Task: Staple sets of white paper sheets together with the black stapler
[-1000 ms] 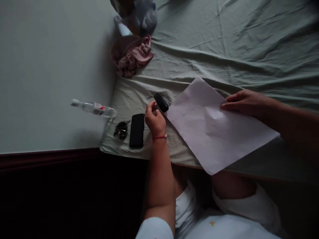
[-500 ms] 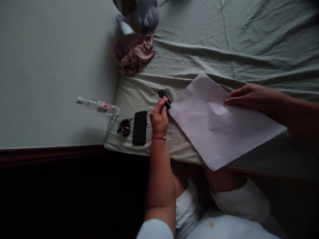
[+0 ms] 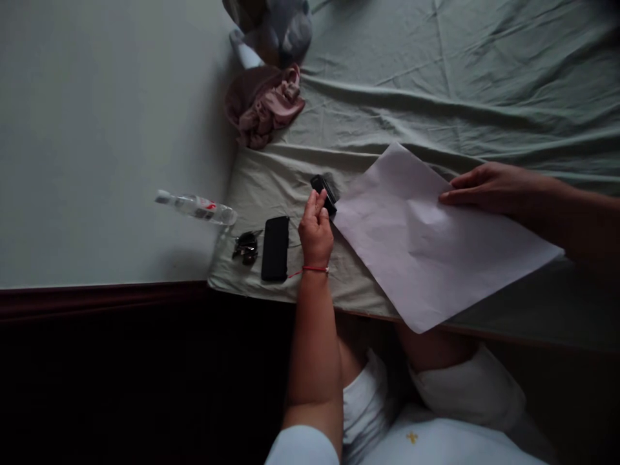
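Observation:
A white sheet of paper (image 3: 411, 258) lies at a slant on the bed, its near corner hanging over the edge. My right hand (image 3: 489, 184) pinches its right side, thumb on top and fingers beneath. At the sheet's left corner is a small black stapler (image 3: 324, 190). My left hand (image 3: 316, 226), with a red cord at the wrist, has its fingers on the stapler's near part. Those fingers cover some of the stapler, and whether its jaws have the paper's corner between them cannot be made out.
Left of my left hand lie a black phone (image 3: 275, 248) and a bunch of keys (image 3: 246, 247). A clear plastic bottle (image 3: 196, 206) lies by the pale wall (image 3: 106, 129). Farther back are a crumpled pink cloth (image 3: 266, 110) and a plastic bag (image 3: 288, 29). Green sheeting (image 3: 484, 84) covers the bed.
My left hand's fingers have straightened a little over the stapler. My right hand keeps its pinch on the paper, and the whole view has shifted slightly.

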{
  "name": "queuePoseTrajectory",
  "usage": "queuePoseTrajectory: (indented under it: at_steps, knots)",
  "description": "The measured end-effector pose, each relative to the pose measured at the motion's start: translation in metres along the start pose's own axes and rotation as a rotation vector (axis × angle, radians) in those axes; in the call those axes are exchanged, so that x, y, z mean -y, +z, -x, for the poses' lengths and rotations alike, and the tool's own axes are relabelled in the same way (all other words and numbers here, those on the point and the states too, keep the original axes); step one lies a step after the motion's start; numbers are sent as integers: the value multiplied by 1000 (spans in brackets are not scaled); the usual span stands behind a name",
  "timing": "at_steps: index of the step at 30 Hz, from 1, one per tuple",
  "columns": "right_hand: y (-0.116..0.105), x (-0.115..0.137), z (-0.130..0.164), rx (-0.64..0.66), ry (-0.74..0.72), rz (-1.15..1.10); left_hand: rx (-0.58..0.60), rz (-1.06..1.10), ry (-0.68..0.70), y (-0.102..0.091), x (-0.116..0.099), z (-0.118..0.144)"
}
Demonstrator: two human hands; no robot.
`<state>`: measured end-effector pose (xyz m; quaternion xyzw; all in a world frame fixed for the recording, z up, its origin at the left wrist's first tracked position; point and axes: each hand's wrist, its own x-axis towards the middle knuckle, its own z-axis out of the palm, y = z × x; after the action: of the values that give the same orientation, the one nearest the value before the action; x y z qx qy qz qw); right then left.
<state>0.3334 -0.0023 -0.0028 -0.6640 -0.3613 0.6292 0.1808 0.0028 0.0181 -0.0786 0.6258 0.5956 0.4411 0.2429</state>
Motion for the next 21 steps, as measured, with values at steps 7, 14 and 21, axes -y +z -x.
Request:
queuePoseTrajectory:
  at_steps: [7, 14, 21]
  knots:
    - [-4, -7, -6, 40, -12, -24, 0, -9, -21, 2, -3, 1]
    - [-7, -11, -12, 52, -52, -2, -44, 84, -20, 6, 6, -2]
    - [-11, -14, -14, 106, -44, -9, -47, 87, -8, 2, 2, -7]
